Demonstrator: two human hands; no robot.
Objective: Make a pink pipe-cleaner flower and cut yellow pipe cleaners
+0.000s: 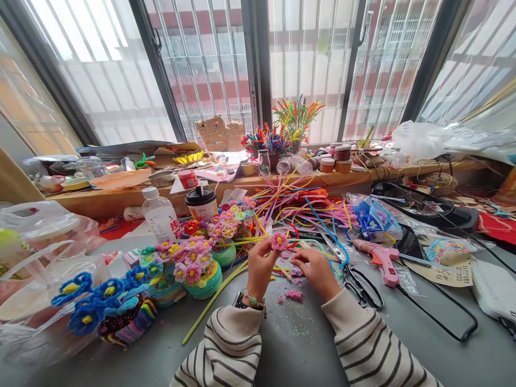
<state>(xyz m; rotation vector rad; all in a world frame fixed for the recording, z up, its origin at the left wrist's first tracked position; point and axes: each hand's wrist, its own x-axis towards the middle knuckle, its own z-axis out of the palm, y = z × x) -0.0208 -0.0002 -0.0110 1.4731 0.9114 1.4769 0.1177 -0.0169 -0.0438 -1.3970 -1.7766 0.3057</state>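
My left hand (260, 267) pinches a pink pipe-cleaner flower (279, 241) with a yellow centre, held up above the table. Just to its right, my right hand (317, 273) has its fingers bent with the tips close together; whatever may be between them is too small to make out. Below the hands lie pink fuzzy scraps (294, 295) and glitter. Left of my left hand, pink pipe-cleaner flowers (194, 258) stand in a turquoise coiled pot (203, 283). Blue flowers (86, 301) fill a striped, multicoloured pot (128, 322) nearer the front.
Scissors (363, 285) and a pink glue gun (381, 258) with a black cord lie on the right. Loose pipe cleaners (282, 201) pile up behind the hands. A plastic bottle (159, 215) and a lidded cup (201, 204) stand back left, before a wooden sill (97, 201).
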